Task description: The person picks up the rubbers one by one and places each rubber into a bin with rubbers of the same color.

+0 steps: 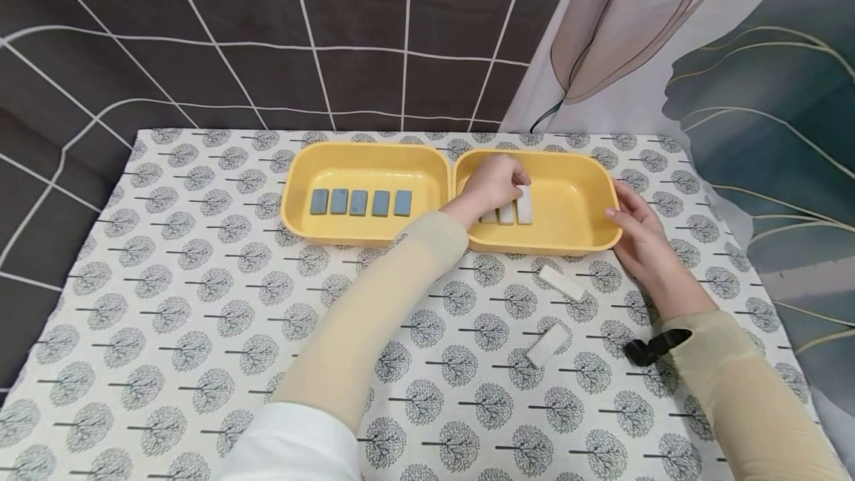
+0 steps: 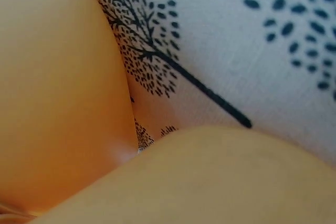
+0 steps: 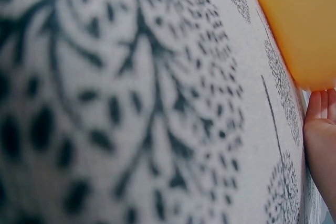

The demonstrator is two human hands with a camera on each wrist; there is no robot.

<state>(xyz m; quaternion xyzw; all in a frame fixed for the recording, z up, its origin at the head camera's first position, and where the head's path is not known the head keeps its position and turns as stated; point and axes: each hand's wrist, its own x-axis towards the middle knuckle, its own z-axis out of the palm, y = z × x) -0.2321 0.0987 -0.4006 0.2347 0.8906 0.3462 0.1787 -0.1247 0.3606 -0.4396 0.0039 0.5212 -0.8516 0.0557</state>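
My left hand [image 1: 496,185] reaches into the right yellow tray [image 1: 581,242] and pinches the upper end of a white block [image 1: 524,208]. That block is the rightmost of a row of white blocks at the tray's left side, partly hidden behind the hand and wrist. At the tray's right end, my right hand [image 1: 643,243] holds the wall, thumb over the rim and fingers outside. The right wrist view shows this hand [image 3: 321,135] against the yellow wall [image 3: 299,30]. Two loose white blocks, one nearer the tray [image 1: 561,283] and one farther forward [image 1: 548,345], lie on the cloth.
Directly left stands a second yellow tray [image 1: 300,225], its side against the first. Several blue-grey blocks [image 1: 358,203] form a row inside it. A tree-patterned cloth [image 1: 200,332] covers the table, with a dark gridded curtain [image 1: 247,6] behind. A black strap [image 1: 657,347] circles the right wrist.
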